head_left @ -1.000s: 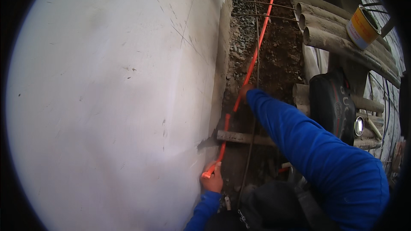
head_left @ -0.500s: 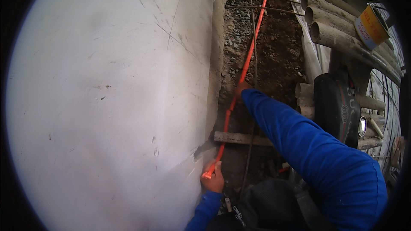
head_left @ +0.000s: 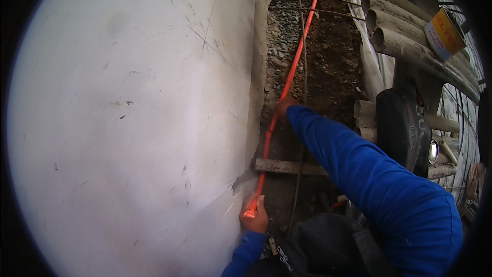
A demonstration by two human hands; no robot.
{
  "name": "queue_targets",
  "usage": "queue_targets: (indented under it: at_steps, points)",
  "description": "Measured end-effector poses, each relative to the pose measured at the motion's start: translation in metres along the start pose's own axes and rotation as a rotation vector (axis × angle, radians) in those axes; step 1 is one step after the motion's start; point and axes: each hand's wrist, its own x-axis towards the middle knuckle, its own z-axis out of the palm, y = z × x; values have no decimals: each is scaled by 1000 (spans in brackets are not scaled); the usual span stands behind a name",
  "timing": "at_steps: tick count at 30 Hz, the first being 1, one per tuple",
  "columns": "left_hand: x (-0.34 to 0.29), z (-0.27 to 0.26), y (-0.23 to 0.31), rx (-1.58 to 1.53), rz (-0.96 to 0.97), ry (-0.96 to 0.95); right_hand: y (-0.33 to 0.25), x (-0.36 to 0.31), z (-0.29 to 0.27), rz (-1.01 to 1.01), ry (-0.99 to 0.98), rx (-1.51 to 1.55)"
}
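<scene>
Wall stands left of the trench. Conduit runs along the trench, just beside the wall. Wooden batten lies across the trench. Pipes stacked right of it, can on them.

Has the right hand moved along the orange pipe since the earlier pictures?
No. The right hand grips the orange pipe at much the same distance beyond the wooden slat.

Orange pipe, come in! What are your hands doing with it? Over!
Left hand grips the near end of the orange pipe. Right hand holds it farther along. Pipe runs beside the white wall, over a wooden slat.
</scene>
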Motion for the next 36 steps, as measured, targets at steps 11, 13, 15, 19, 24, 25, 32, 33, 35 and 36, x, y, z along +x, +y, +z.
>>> queue_targets:
  at_steps: [11,13,15,19,24,25,32,33,35,36]
  points:
    - [-3,0,-4,-36,-15,34,1,7,-1,-18,-42,34]
    - [-3,1,-2,-38,-16,47,2,9,0,-43,-78,26]
    - [-2,1,1,-26,-19,48,2,7,-1,-20,-72,62]
    - [-1,-2,12,-65,-107,21,-1,0,-5,11,1,80]
    - [6,-5,31,-45,-58,-25,-2,-2,-3,175,39,421]
    - [7,-5,35,-60,-42,-33,0,-1,-2,183,29,433]
    - [21,-4,48,31,-30,-79,7,12,8,-95,-60,-223]
    - [23,-4,47,32,-42,-81,7,13,9,-120,-67,-259]
    - [25,-3,43,43,-36,-77,8,13,10,-195,-81,-347]
    - [25,-2,41,53,-22,-72,9,14,9,-258,-97,-432]
